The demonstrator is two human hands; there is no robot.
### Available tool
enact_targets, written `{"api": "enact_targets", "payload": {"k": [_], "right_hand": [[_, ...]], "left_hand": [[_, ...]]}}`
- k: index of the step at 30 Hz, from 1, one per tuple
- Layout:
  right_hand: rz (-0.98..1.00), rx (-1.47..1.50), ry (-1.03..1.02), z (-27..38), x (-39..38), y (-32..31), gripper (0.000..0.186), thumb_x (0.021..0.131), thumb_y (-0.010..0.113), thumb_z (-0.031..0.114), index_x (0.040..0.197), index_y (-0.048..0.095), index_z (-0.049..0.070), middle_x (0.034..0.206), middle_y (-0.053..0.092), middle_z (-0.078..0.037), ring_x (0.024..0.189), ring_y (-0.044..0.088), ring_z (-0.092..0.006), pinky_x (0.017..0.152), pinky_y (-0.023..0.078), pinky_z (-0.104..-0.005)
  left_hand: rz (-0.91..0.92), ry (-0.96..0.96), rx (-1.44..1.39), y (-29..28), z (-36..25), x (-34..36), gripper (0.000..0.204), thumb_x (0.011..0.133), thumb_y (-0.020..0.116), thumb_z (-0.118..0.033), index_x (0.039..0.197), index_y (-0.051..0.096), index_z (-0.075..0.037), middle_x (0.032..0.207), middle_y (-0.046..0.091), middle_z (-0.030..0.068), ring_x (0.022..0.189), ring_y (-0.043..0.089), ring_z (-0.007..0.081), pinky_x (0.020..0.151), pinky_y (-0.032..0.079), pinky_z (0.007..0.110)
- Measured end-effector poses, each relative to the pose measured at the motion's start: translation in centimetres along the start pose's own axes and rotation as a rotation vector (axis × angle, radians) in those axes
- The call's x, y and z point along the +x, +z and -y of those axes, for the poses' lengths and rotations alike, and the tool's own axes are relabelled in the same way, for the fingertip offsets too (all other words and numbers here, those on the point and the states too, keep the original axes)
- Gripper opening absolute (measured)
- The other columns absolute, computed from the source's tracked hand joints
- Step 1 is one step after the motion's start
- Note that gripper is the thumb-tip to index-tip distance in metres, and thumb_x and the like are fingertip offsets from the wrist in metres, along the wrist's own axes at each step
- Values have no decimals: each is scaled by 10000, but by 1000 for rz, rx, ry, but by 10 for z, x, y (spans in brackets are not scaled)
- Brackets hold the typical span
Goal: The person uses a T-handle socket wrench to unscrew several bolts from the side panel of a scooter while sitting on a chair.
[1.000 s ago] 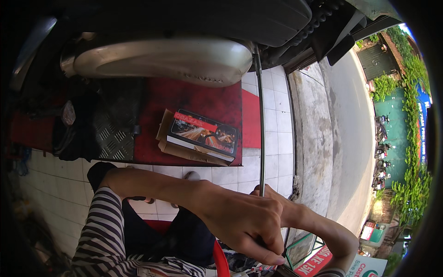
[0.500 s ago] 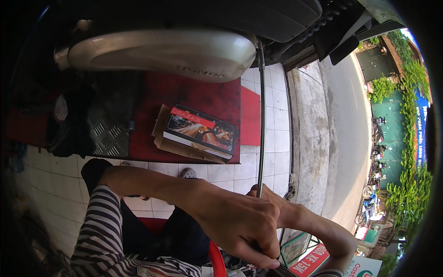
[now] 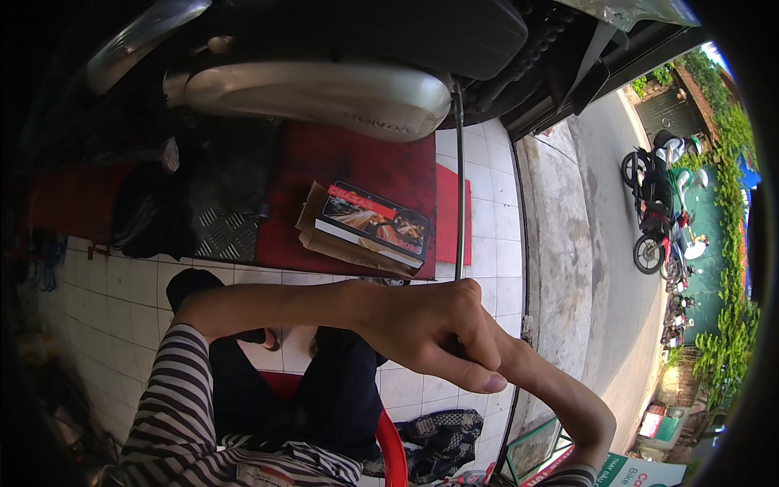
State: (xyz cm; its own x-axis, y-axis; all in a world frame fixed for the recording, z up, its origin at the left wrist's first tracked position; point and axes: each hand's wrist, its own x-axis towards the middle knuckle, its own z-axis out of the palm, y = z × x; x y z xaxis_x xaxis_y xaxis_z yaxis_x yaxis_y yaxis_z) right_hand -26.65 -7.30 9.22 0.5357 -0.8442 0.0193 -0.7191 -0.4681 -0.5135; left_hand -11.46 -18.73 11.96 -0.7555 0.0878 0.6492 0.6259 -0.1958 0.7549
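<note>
A long thin metal rod (image 3: 460,187) runs down from the right end of a silver engine cover (image 3: 324,97) on a motorbike. My left hand (image 3: 434,329) is closed around its lower end, thumb along the near side. What handle it has is hidden in the grip. My right hand (image 3: 505,351) is just behind the left at the same end of the rod; mostly its wrist side shows, and its fingers are hidden. Left of the rod, a box (image 3: 373,223) with a dark printed top sits on an open cardboard sleeve on a red bench (image 3: 300,154).
A black ridged metal plate (image 3: 227,231) and dark cloth lie toward the bench's left. Below my hands are my knees, a red chair (image 3: 393,446) and a patterned dark cloth (image 3: 442,442) on white tiles. A street with a motorbike (image 3: 653,203) and rider passes at the right.
Both hands appear higher in the picture, nearer the bench, still at the rod's lower end. My view has shifted somewhat. A ridden motorbike has come into sight on the street.
</note>
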Motion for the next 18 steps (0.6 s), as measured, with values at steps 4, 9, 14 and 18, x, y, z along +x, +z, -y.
{"api": "enact_targets", "payload": {"k": [4,9,14,18], "right_hand": [[157,175,219,2,9,-6,169,782,591,161,663,527,58,653,567,-163,614,565,-370,539,413,-458],[178,263,187,-3,14,-5,172,754,601,147,639,527,41,669,588,-173,655,585,-384,579,434,-461],[155,191,362,10,4,-16,253,842,632,147,651,539,8,671,596,-183,655,589,-384,599,431,-467],[177,55,787,42,-30,-85,351,989,588,181,699,583,-16,536,500,-178,508,523,-381,584,426,-462]], "left_hand": [[1,-17,43,-1,-6,-1,437,934,650,-44,566,417,-7,486,382,57,418,353,212,462,282,365],[-45,86,-35,3,2,-8,455,929,650,-37,558,389,-6,501,383,62,433,391,235,468,284,369],[105,144,-84,-12,15,-31,460,915,631,-4,535,372,-13,503,387,62,436,420,232,458,302,363],[-607,101,-414,-21,28,-119,491,929,578,-26,514,319,1,441,290,52,355,278,178,405,229,347]]}}
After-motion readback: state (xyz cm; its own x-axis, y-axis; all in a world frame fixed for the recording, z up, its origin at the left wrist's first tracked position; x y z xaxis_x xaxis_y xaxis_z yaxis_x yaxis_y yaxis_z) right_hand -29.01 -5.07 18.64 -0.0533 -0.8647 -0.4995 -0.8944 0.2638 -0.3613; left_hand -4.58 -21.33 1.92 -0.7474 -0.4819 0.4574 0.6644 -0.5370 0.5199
